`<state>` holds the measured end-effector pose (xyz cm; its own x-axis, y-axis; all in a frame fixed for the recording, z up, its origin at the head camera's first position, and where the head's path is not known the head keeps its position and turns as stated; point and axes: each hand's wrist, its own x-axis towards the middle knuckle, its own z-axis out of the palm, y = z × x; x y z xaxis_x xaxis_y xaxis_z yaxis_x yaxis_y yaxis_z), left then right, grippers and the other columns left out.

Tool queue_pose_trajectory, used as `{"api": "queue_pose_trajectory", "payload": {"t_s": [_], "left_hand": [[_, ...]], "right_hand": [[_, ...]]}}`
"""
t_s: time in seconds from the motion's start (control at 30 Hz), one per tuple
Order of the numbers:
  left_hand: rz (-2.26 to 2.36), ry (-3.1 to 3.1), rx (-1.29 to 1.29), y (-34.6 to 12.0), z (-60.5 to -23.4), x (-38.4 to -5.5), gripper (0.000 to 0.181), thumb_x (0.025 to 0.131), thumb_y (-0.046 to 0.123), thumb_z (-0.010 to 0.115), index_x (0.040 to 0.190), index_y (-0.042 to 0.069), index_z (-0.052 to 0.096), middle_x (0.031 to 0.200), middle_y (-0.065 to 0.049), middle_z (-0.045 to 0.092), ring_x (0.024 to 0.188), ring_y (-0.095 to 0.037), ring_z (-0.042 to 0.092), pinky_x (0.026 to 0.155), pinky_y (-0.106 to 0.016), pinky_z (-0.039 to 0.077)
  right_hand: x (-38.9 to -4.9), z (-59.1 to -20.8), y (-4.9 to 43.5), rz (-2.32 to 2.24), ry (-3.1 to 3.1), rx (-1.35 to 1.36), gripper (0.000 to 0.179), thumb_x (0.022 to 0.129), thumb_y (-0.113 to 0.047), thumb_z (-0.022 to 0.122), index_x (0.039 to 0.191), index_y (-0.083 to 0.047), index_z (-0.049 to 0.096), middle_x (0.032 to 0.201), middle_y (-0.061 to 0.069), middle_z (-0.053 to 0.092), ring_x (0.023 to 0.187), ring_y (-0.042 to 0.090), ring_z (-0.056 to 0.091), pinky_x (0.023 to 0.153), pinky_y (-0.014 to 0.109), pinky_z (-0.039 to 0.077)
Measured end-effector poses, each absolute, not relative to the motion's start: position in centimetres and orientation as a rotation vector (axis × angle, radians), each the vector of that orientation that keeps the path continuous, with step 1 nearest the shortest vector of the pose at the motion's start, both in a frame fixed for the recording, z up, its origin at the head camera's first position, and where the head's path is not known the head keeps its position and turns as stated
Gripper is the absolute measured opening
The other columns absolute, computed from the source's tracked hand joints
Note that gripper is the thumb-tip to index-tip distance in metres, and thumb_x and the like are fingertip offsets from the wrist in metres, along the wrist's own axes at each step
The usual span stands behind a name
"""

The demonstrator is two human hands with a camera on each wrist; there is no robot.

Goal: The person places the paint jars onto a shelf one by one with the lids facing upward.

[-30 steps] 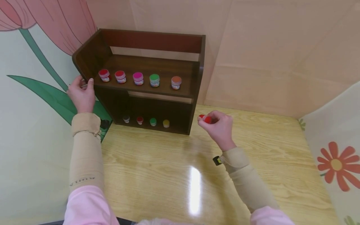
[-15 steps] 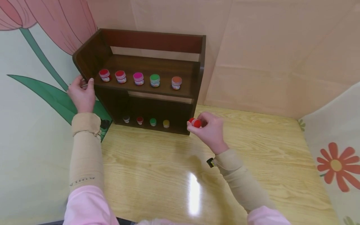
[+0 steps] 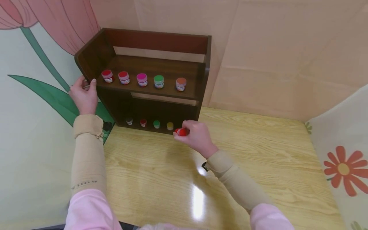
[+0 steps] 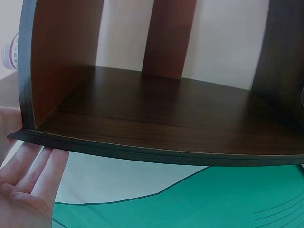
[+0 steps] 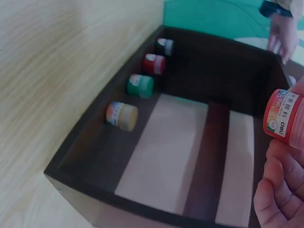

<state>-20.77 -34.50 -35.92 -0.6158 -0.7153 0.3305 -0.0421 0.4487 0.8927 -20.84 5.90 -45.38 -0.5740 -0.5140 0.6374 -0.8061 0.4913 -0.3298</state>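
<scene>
My right hand pinches a small red paint jar between thumb and fingers, in front of the lower shelf's right end. Its printed label faces the right wrist camera, where the paint jar is beside the lower compartment. A dark wooden two-tier shelf stands against the back wall. Its left side is held at the front edge by my left hand. In the left wrist view, the fingers pass under the board's edge. On the lower tier, the yellow jar is nearest to the held one.
Along the upper tier's front stand two red jars, a magenta jar, a green jar and an orange jar. The lower tier also bears a black jar, a dark red jar and a green jar. A wood-grain tabletop extends rightward.
My right hand has carried the red paint jar leftward and slightly toward me, from right of the shelf to the front of its lower tier. The left hand stays in place.
</scene>
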Motion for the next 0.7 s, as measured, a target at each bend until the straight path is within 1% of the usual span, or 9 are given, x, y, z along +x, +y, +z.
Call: {"api": "queue_pose_trajectory", "payload": {"t_s": [0.13,0.37,0.7], "left_hand": [[-1.205,-1.976,0.634,-34.6,-36.0,-20.9,0.036,0.098,0.034,0.068,0.129,0.017,0.072,0.122,-0.007,0.071,0.100,-0.013,0.066,0.095,-0.024,0.051],[-1.193,-1.976,0.645,-34.6,-36.0,-21.0,0.036,0.099,0.033,0.068,0.130,0.016,0.071,0.123,-0.007,0.071,0.101,-0.013,0.064,0.095,-0.023,0.050],[-1.185,-1.978,0.636,-34.5,-35.9,-20.8,0.036,0.098,0.034,0.068,0.129,0.016,0.072,0.121,-0.006,0.071,0.101,-0.014,0.065,0.095,-0.023,0.051]], "right_hand": [[-21.0,-46.1,4.9,0.809,-2.355,1.113,0.036,0.075,-0.032,0.081,0.063,-0.020,0.049,0.061,-0.010,0.045,0.052,0.008,0.042,0.045,0.025,0.037],[-21.2,-47.6,3.8,0.765,-2.481,1.113,0.037,0.077,-0.037,0.076,0.063,-0.022,0.046,0.059,-0.010,0.043,0.050,0.009,0.042,0.044,0.026,0.036],[-21.9,-50.5,3.0,0.754,-2.656,1.038,0.035,0.078,-0.035,0.069,0.059,-0.021,0.044,0.055,-0.008,0.042,0.048,0.013,0.043,0.042,0.028,0.034]]}}
